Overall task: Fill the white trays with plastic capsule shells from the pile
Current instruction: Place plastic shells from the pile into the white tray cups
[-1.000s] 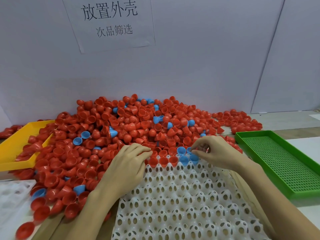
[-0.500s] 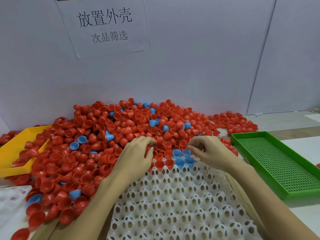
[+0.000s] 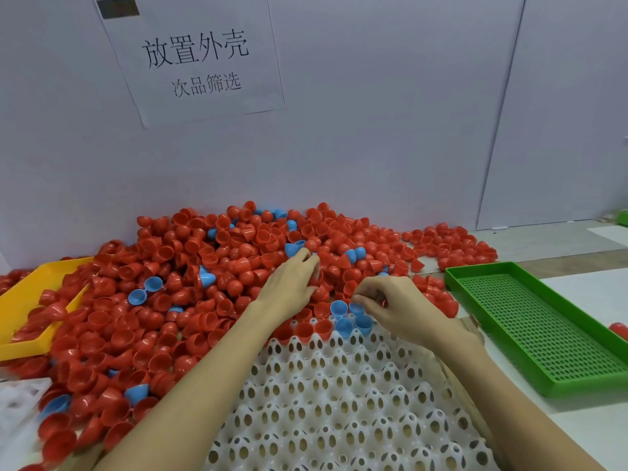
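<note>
Change since the earlier frames: left hand [image 3: 292, 283] now reaches further up into the pile [image 3: 210, 294], fingers curled down among red shells near a blue one; whether it grips any shell cannot be told. Right hand [image 3: 390, 304] stays at the far edge of the white tray [image 3: 339, 409], fingertips pinched together over the blue shells; something small and red shows between the fingers, its identity unclear.

Pile: red capsule shells with a few blue ones, heaped on the desk [image 3: 577, 290] against the wall, spilling over the yellow tray [image 3: 23, 300] at left and touching the white tray's far edge.

White tray: perforated, centre foreground, under both forearms. Only its far row is filled: several red shells and four blue shells [image 3: 350, 317], open side up.

Green tray [image 3: 530, 321]: perforated floor, right of the white tray, near the right forearm.

Second white tray [image 3: 20, 399]: corner only, lower left, partly buried by shells.

Paper sign [image 3: 197, 59]: printed characters, fixed to the wall above the pile.

Stray red shell [image 3: 619, 329]: right edge, beyond the green tray.
</note>
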The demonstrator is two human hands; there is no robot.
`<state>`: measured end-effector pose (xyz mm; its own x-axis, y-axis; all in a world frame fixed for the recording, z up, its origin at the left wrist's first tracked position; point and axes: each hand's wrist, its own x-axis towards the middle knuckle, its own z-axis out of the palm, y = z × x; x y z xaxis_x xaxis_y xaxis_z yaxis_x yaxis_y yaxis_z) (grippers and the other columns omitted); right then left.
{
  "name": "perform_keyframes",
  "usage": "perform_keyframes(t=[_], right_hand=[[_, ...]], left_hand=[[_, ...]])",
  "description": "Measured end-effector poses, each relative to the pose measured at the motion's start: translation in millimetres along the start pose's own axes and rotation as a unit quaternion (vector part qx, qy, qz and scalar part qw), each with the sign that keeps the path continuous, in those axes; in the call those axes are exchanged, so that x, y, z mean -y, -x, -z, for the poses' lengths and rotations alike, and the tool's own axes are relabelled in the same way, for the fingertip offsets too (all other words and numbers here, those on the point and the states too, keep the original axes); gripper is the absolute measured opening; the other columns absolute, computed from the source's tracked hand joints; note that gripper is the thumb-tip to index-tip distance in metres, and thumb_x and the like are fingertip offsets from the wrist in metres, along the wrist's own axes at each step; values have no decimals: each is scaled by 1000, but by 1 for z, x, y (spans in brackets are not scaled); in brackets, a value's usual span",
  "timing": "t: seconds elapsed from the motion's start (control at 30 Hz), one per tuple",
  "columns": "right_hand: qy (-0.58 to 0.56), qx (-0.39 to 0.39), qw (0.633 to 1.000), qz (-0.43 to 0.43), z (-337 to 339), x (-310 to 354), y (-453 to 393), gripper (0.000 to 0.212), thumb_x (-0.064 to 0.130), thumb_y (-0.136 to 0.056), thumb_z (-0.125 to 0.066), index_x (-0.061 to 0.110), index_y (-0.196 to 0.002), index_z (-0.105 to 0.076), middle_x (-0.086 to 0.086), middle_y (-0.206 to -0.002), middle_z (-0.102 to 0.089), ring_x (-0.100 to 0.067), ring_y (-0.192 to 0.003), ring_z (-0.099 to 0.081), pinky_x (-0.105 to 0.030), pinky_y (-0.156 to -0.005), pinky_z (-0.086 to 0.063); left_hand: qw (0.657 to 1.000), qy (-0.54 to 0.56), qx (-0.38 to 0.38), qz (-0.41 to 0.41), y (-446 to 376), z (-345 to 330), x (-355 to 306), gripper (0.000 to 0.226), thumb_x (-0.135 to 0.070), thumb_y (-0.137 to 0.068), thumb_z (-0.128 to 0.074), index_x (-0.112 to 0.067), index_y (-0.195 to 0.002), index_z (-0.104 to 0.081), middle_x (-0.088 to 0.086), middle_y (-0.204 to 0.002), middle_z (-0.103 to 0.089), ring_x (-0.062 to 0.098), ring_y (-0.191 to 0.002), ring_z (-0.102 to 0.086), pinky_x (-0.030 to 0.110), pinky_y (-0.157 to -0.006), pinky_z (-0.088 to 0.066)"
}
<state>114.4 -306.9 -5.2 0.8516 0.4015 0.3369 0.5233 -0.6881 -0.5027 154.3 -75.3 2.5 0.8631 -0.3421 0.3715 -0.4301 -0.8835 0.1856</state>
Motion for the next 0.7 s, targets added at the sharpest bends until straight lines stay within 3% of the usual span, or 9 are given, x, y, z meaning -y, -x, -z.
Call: perform_keyframes(t=[0.13, 0.27, 0.4, 0.5, 0.63, 0.7], right_hand=[[-12, -10, 1000, 5, 2, 3, 1, 13, 22, -104, -66, 20, -98, -78, 13, -80, -71, -8, -72, -65, -23, -67, -54], [-43, -49, 998, -2, 3, 11, 1, 12, 20, -103, -67, 19, -106, -79, 14, -87, -73, -2, -79, -67, -18, -73, -54], [-170, -76, 983, -3, 5, 25, 3, 29, 19, -102, -70, 29, -129, -67, 7, -100, -74, -6, -93, -71, -24, -85, -58], [-269, 23, 963, 12, 7, 39, 6, 54, 31, -99, -73, 38, -148, -53, 8, -123, -72, -6, -112, -71, -25, -93, -60], [-218, 51, 974, 17, 0, 44, 6, 57, 28, -88, -86, 29, -140, -62, 7, -111, -77, -9, -100, -76, -33, -88, -64], [-213, 51, 975, 26, -1, 42, 6, 53, 25, -88, -87, 30, -136, -63, 11, -109, -78, -7, -101, -76, -29, -90, -63]], left_hand=[[989, 126, -68, 40, 12, 5, 8, 19, -10, -89, -80, -14, -98, -64, -7, -104, -64, 14, -97, -65, 33, -89, -57], [949, 260, -148, 104, 35, 24, 6, 17, -11, -90, -79, -20, -97, -68, -15, -100, -70, -1, -96, -67, 18, -88, -57], [913, 375, -132, 88, 79, 33, -13, 16, -17, -92, -79, -28, -97, -68, -18, -103, -72, 0, -102, -69, 11, -88, -52], [894, 430, -106, 75, 103, 28, -29, 16, -13, -93, -78, -25, -98, -70, -12, -102, -74, 7, -102, -72, 14, -90, -53], [894, 430, -98, 74, 112, 23, -37, 14, -16, -90, -81, -24, -97, -73, -9, -102, -76, 11, -101, -74, 20, -90, -57], [897, 423, -101, 82, 114, 23, -36, 17, -15, -87, -84, -26, -98, -76, -12, -103, -76, 9, -101, -74, 20, -90, -57]])
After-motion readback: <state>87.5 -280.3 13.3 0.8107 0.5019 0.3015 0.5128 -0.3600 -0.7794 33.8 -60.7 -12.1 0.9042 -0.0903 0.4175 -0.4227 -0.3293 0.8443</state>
